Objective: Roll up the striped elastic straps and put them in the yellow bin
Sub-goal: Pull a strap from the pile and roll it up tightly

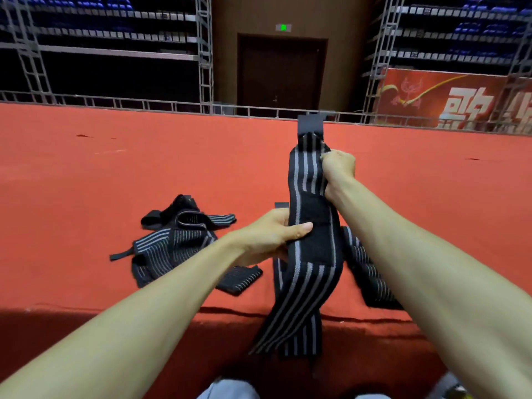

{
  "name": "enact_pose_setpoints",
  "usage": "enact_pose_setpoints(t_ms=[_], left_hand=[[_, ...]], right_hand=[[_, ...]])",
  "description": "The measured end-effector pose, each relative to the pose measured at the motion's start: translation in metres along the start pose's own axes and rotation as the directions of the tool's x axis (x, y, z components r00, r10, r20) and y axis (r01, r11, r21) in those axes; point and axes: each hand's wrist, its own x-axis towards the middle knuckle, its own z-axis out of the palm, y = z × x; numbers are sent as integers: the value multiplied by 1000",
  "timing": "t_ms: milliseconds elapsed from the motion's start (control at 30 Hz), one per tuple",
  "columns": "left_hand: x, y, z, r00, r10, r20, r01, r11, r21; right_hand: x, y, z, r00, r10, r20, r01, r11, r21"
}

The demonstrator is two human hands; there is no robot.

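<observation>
The strap (312,246) I am holding up is black with grey lengthwise stripes and a plain black patch at its middle. The loose straps (169,243) near the front edge of the carpet (115,168) show the same black-and-grey striping. The carpet is orange-red; the banner (449,102) beyond its far edge is red with white characters.

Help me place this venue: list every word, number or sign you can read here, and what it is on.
Red banner: large white Chinese characters, cut by the truss and the picture's edge; not readable for sure.
Green sign over the door: lit, too small to read.
Rows of white tags, upper left and right: too small to read.
Striped strap: no print visible.
No text reads clearly.
</observation>
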Motion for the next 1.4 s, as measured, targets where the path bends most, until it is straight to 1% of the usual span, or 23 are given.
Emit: enact_pose_setpoints(t_ms=[100,167,267,333,433,533,633,733,800,867,933,1000,1067,1167,1233,1300,1333,1400], left_hand=[[26,-7,12,999,-33,11,34,992,-124],[43,-15,18,999,-52,10,53,986,-157],[67,-37,24,996,-85,12,85,992,-96],[81,-55,26,993,-113,14,114,992,-47],[103,-81,23,989,-142,-45,142,990,12],[127,-106,14,981,-130,-145,153,975,162],[150,-126,6,975,-117,-190,173,934,312],[168,-141,0,941,-125,-315,275,825,494],[175,-150,-2,918,-101,-383,315,771,553],[178,-156,0,911,-70,-406,324,732,600],[173,-155,1,916,-41,-400,311,701,641],[163,-151,-1,920,9,-391,290,656,697],[147,-149,-9,905,51,-422,305,614,728],[107,-145,-18,864,-3,-503,414,573,708],[84,-142,-22,840,-59,-540,467,586,662],[60,-136,-19,834,-108,-541,481,620,620],[51,-134,-16,837,-129,-532,488,617,618],[37,-126,-7,849,-179,-498,502,567,652]], right_hand=[[21,10,-16,999,36,-26,-38,998,-57],[34,20,-26,999,43,-16,-44,994,-102],[55,42,-37,999,42,25,-37,979,-199],[68,63,-41,998,54,28,-46,972,-232],[91,95,-43,998,68,-2,-66,963,-259],[111,119,-41,997,82,-12,-82,956,-283],[133,140,-32,994,110,1,-104,944,-313],[150,160,-23,992,129,1,-121,927,-354],[155,172,-21,990,141,-3,-130,904,-408],[154,181,-23,984,179,23,-144,858,-494],[146,185,-28,971,229,63,-146,784,-603],[131,183,-35,967,236,95,-106,715,-691],[116,175,-40,965,222,139,-43,655,-755],[74,157,-54,941,235,244,66,577,-814],[47,145,-62,917,254,309,141,519,-843],[18,133,-72,890,276,363,211,455,-865],[7,129,-76,880,290,377,234,427,-873],[-16,121,-85,853,327,407,279,374,-885]])
